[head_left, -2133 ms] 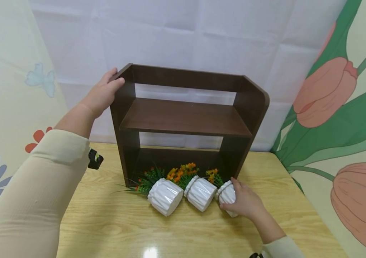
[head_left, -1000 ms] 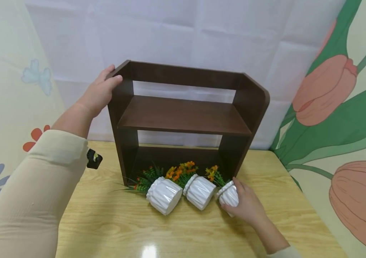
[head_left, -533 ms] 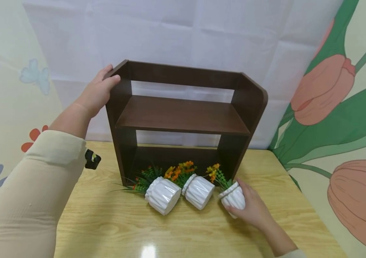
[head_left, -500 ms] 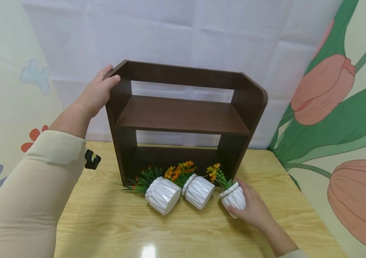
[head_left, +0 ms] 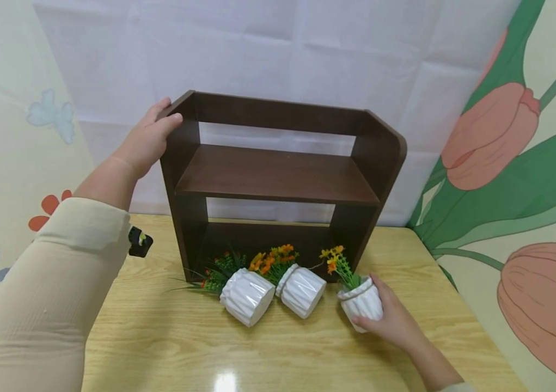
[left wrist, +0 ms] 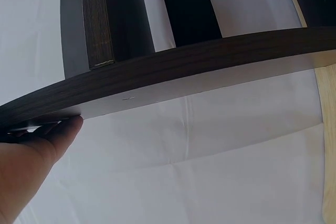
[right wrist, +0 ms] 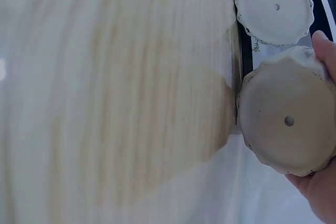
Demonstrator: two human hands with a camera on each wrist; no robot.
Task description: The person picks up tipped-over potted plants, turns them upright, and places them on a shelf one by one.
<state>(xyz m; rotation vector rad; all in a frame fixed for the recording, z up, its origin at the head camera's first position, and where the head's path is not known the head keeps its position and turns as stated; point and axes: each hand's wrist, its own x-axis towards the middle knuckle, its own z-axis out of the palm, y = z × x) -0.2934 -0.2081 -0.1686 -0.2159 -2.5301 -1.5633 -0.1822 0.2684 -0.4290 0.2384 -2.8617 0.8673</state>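
My left hand [head_left: 147, 139] grips the upper left side panel of a dark brown two-tier shelf [head_left: 278, 171], thumb on the inner face. In the left wrist view, fingers [left wrist: 65, 135] lie against the panel's outer face. My right hand [head_left: 392, 321] holds a white ribbed flowerpot [head_left: 363, 306] with orange and yellow flowers, tilted leftward. Its round base with a centre hole faces the right wrist camera. Two similar potted plants lie tipped over at the shelf's front: a middle pot [head_left: 302, 291] with orange flowers and a left pot [head_left: 248, 298] with red-dotted greenery.
The shelf stands on a wood-grain table [head_left: 175, 337], before a white cloth backdrop [head_left: 258, 49]. Walls with painted flowers [head_left: 493, 136] border the table on both sides. The upper shelf board shows bare.
My right hand has moved slightly right with its flowerpot, away from the middle pot, and its plant stands more upright. The left hand keeps its grip on the shelf.
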